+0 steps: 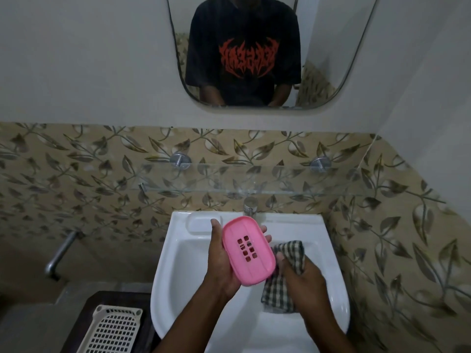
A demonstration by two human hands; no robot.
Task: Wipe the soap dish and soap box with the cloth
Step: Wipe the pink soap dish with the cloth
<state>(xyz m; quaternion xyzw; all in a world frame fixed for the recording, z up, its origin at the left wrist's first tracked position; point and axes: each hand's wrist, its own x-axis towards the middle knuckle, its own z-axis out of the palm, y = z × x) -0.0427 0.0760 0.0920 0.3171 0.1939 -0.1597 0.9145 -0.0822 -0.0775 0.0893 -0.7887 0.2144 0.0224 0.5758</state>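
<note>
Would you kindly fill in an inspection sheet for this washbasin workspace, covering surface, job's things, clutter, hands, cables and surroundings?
Surface: white washbasin, mounted against the tiled wall.
Job's things: pink soap dish with drain holes, held over the basin; checked cloth at its right edge.
Clutter: cream perforated basket on a dark surface left of the basin.
Hands: left hand holds the soap dish by its edges; right hand grips the cloth.
Cables: nothing seen.
Surroundings: mirror, glass shelf, tap, leaf-patterned tiles, metal pipe on the left.
</note>
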